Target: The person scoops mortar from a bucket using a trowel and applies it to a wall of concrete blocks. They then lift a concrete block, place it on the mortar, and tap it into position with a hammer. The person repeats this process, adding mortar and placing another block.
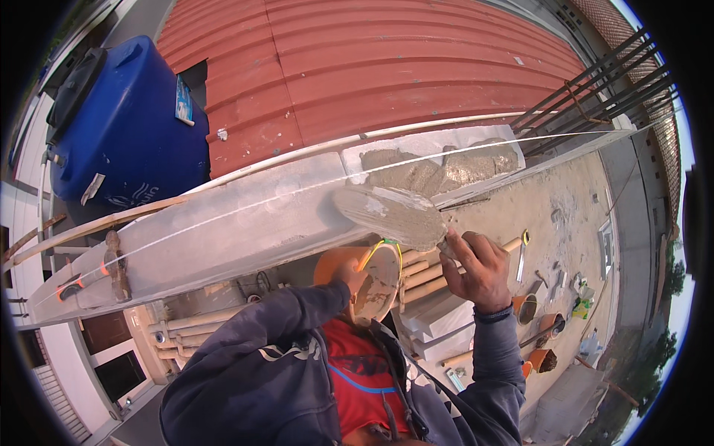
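My right hand (pixel 480 271) is closed around the handle end of a mason's trowel, most of the handle hidden by the fingers. The trowel's broad blade (pixel 390 214), smeared with grey mortar, lies over the near edge of a pale block wall (pixel 260 204). My left hand (pixel 349 276) grips the rim of an orange bucket (pixel 332 263), which is tilted below the wall and close to my chest. Grey mortar coats the bucket's inside. Just beyond the blade, a rough bed of wet mortar (pixel 435 169) lies on the wall top.
A white string line (pixel 297 191) runs along the wall above the mortar. Past the wall are a red corrugated roof (pixel 372 67) and a blue water tank (pixel 137 123). Steel bars (pixel 587 93) project at the far right. Below lie white blocks (pixel 439 323), pipes and several orange buckets.
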`<move>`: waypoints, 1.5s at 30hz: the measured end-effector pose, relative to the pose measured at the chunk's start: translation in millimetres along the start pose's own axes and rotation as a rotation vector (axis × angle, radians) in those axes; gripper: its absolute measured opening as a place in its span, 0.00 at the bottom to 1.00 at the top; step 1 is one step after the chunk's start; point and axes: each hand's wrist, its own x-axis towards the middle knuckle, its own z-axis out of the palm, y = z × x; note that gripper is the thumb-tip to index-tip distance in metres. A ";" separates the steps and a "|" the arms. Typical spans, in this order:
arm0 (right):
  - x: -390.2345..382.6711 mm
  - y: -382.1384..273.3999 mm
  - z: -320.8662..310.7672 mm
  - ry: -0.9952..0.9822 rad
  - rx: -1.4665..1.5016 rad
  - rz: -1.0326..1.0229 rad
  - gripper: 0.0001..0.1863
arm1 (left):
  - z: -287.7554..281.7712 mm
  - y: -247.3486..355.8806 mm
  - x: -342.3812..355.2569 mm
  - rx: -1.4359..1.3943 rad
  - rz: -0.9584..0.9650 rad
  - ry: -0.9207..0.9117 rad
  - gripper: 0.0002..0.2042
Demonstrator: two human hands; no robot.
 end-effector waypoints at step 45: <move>-154.9 -295.5 152.9 -0.305 -0.011 1.396 0.25 | -83.8 183.2 -54.1 -0.097 0.785 -0.445 0.05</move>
